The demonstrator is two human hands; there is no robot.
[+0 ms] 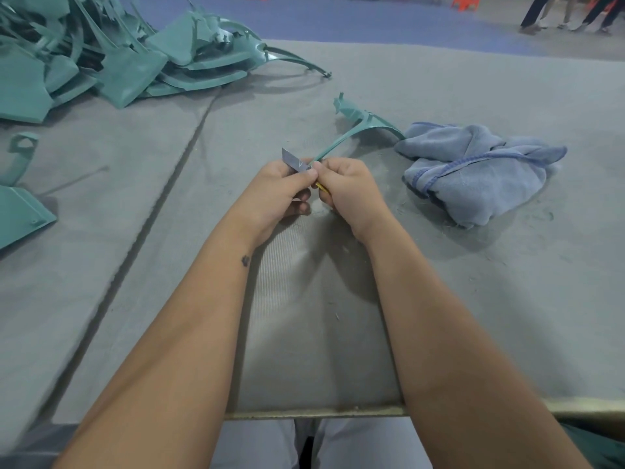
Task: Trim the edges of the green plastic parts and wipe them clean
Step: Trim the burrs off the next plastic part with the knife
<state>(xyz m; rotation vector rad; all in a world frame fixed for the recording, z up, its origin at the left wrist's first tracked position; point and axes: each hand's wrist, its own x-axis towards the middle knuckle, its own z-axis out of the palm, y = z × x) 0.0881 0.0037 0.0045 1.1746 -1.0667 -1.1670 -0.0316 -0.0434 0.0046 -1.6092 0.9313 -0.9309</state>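
No legible writing. Left hand (275, 192) pinches grey blade (293, 160); right hand (348, 189) grips stem of green plastic part (363, 121), yellow handle (321, 187) between fingers.

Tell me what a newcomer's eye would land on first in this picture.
First, the two hands meeting at the middle of the table: the left hand and right hand hold a knife against the thin end of a curved green part. Next, the big pile of green parts at the far left, and the crumpled blue cloth to the right.
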